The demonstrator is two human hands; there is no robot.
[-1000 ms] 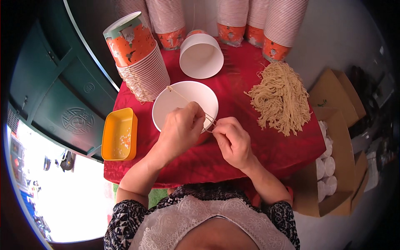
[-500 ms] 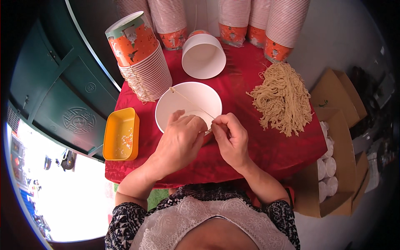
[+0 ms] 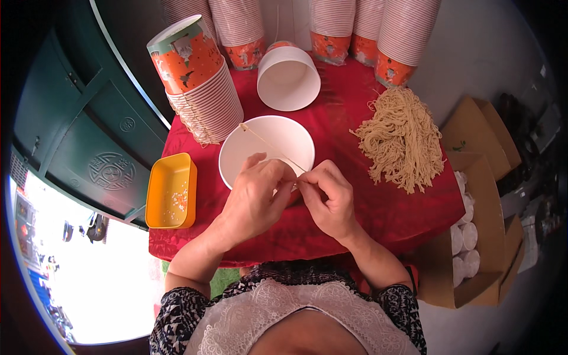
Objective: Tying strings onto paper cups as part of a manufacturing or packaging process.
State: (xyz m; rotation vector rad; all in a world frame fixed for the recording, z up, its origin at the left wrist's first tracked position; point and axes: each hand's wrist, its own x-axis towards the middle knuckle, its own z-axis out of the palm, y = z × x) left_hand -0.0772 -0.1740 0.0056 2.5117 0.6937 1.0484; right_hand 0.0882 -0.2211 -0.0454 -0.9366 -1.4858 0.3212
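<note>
Left hand, right hand both pinching one cord, part-hiding one white tub; around: one yellow box, one string heap

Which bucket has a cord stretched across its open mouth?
The front bucket: its cord crosses the opening. The tilted bucket behind shows none; the left stack has cords outside.

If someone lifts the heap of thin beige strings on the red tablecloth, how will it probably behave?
The heap of thin beige strings would probably hang floppy, since its strands curl loosely. It may tangle, as many strands cross.
</note>
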